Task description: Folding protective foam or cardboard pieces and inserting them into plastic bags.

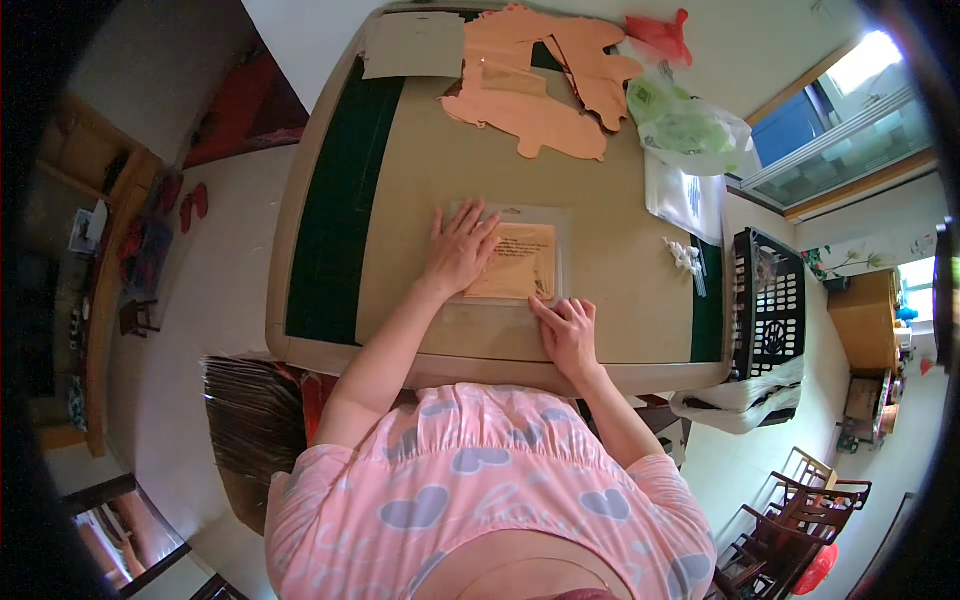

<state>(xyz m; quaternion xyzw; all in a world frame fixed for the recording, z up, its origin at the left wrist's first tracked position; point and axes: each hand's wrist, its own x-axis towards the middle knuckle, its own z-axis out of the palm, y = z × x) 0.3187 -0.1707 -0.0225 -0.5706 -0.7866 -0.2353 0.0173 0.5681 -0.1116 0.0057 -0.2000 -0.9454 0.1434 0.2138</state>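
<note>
A flat clear plastic sleeve [562, 262] lies on the table before me, with an orange printed card [520, 262] inside it. My left hand [462, 248] rests flat over the sleeve's left side, fingers stretched out and slightly apart. At the lower right corner of the sleeve is my right hand [568, 328]. Its index finger points out onto the edge, while the other fingers are partly curled. Nothing shows in its grasp.
Orange cut-out sheets [540, 110] and a grey board [413, 46] lie at the table's far side. Toward the right are a green and white plastic bag [690, 125], clear sleeves [683, 195] and small white pieces [684, 257]. A black basket [768, 305] stands beyond the right edge.
</note>
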